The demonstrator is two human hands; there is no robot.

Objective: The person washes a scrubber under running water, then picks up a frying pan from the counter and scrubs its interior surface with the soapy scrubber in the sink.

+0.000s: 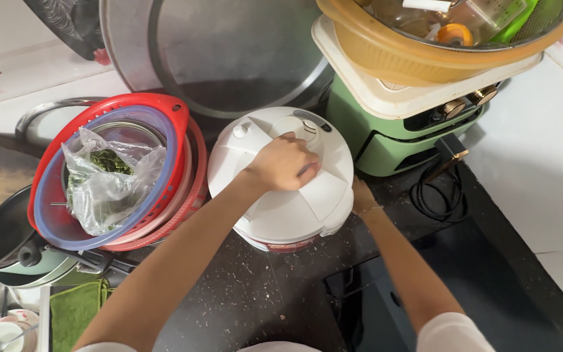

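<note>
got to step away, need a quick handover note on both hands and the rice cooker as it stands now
Left hand: palm down on the closed lid of the white rice cooker, fingers curled over the lid's top.
Right hand: against the cooker's right side, partly hidden behind it; grip not visible.
Cooker stands on the dark speckled counter, beside stacked colanders holding a bag of greens and a green appliance.
Lid is shut; nothing lifted.

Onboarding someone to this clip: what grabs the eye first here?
Centre frame, a white rice cooker on the dark speckled counter, with the left hand pressed on its lid and the right hand at its side. To its left, stacked red and blue colanders hold a clear bag of greens. Behind it to the right, a green appliance carries a yellow basin.
</note>
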